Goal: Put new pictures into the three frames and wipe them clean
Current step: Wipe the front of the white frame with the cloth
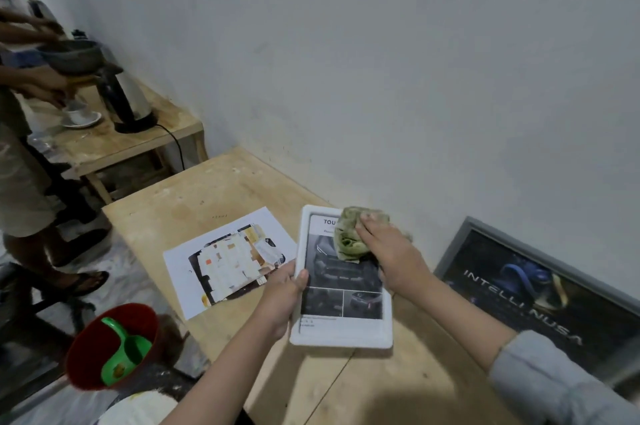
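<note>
Left hand [282, 300] clamps the white rectangular plastic frame's [341, 341] left rim near the plywood table's [381, 390] right edge; right hand [388, 251] presses a crumpled green cloth [349, 234] onto its glazing — light, stiff, likely slippery, so grip the rims

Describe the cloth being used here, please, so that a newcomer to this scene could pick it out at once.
Start at the plywood table against the white wall and find the white picture frame near its right side. On the frame's upper glass lies a crumpled greenish cloth, pressed down by the right hand. It is the only soft, wrinkled thing among flat papers and frames.
</note>
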A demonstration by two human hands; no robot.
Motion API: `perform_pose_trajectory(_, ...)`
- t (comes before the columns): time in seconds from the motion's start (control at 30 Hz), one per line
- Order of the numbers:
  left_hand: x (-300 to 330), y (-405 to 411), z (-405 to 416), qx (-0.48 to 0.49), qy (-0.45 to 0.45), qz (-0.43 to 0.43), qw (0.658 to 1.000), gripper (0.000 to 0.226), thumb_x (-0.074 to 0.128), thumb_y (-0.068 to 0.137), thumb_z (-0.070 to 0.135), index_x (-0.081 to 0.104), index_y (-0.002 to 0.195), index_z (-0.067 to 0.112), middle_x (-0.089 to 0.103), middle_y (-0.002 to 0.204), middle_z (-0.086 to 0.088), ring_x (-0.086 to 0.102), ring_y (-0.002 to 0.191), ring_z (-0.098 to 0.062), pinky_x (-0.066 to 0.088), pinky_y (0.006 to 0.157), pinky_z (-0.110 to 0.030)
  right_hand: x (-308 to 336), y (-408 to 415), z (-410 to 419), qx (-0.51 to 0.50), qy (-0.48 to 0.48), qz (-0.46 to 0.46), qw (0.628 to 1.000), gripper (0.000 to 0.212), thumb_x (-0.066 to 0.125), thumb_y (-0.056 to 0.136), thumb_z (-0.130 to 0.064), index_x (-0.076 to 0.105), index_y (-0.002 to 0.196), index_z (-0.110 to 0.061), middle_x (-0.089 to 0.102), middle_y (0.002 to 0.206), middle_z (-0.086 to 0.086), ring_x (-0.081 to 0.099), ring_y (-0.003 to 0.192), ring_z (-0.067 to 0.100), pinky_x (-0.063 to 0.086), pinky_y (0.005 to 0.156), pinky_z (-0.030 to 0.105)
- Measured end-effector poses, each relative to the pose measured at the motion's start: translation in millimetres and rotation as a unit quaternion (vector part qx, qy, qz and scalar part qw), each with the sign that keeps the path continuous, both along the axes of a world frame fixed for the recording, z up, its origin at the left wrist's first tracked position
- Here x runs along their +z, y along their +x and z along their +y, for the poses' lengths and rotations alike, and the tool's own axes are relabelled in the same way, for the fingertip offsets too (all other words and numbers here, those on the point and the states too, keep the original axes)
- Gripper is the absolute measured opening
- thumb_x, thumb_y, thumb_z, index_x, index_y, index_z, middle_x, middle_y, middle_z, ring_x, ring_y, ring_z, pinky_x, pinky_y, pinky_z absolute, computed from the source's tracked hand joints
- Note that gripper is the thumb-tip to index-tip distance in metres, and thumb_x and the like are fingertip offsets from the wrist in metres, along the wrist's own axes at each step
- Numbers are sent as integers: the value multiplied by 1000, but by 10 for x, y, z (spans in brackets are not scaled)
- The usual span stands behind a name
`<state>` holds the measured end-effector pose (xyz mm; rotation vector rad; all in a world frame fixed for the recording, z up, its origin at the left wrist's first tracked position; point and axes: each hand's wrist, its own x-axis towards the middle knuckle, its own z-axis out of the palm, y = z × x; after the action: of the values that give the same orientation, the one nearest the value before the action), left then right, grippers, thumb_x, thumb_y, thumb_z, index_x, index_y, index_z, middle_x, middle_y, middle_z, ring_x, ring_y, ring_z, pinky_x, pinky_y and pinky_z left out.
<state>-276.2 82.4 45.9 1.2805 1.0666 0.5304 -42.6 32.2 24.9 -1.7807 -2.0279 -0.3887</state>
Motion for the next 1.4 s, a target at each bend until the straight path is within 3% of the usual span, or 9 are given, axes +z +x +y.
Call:
perform_pose_trajectory(0.07, 70, 33, -197, 3, 11, -24, 1000, 24, 40, 100, 7, 64, 107, 5, 70, 96, -13, 67, 88, -30, 52, 65, -23, 46, 2, -287, -18, 1, -28, 999, 84, 75, 52, 13, 49, 132, 0, 49, 138, 19, 44, 129, 31, 24, 113, 38)
perform_pose_trajectory(0.27, 178, 149, -739, -11, 41, -53, 998, 22, 44, 99, 7, 62, 106, -2, 69, 97, -19, 65, 88, -30, 54, 81, -41, 64, -130, -1310, -66, 30, -26, 997, 73, 56, 55, 13, 54, 127, 0, 57, 129, 20, 56, 119, 34, 39, 103, 53)
perform_pose_trajectory(0.43, 267, 325, -1138, -3, 41, -67, 997, 19, 44, 99, 8, 62, 100, 1, 68, 89, -15, 64, 76, -24, 54, 61, -28, -99, -305, -2166, -31, -24, -23, 999, 72, 61, 56, 3, 46, 126, -7, 64, 121, 15, 62, 110, 26, 45, 96, 44)
perform_pose_trajectory(0.63, 313, 379, -1568, -22, 91, -49, 994, 21, 44, 98, 5, 64, 100, 0, 69, 90, -15, 64, 74, -22, 53, 57, -21, 297, -387, -2817, -41, -210, 270, 939, 38, 48, 81, 1, 65, 111, -14, 68, 99, 0, 63, 91, 10, 47, 77, 16)
perform_pose_trajectory(0.73, 290, 385, -1723, -33, 82, -54, 995, 21, 45, 97, 5, 65, 94, 5, 69, 89, -17, 64, 79, -27, 53, 73, -36, 650, -257, -2855, -64, -154, 323, 931, 38, 49, 83, 7, 67, 110, -12, 65, 91, -8, 56, 78, -16, 38, 70, 4)
perform_pose_trajectory(0.87, 337, 373, -1936, -64, 92, -47, 993, 20, 46, 97, 6, 66, 90, 7, 70, 89, -17, 66, 79, -29, 55, 78, -45, 886, 17, -2794, -96, 39, 162, 981, 63, 52, 70, 10, 56, 129, -11, 65, 118, 5, 64, 100, 12, 49, 84, 21)
perform_pose_trajectory(1.03, 403, 363, -2060, -69, 75, -79, 992, 22, 44, 98, 7, 63, 99, -2, 68, 91, -19, 65, 80, -28, 54, 77, -43, 646, 140, -2783, -84, 65, -99, 989, 58, 41, 72, 3, 51, 129, -1, 53, 133, 21, 50, 124, 36, 38, 105, 49)
perform_pose_trajectory(1.3, 442, 358, -2111, -49, 91, -86, 991, 20, 46, 98, 10, 64, 98, 3, 68, 100, -25, 66, 88, -36, 54, 84, -53, 72, -209, -3305, -21, 36, -81, 996, 46, 37, 81, 1, 55, 122, -7, 61, 123, 17, 60, 111, 30, 48, 94, 49)
perform_pose_trajectory(1.4, 434, 425, -2157, -21, 95, -84, 992, 21, 46, 97, 8, 66, 97, 2, 70, 97, -21, 66, 83, -31, 55, 78, -44, 100, -363, -3423, -7, -70, 74, 995, 49, 43, 73, -3, 61, 117, -13, 66, 111, 5, 62, 96, 20, 52, 85, 34)
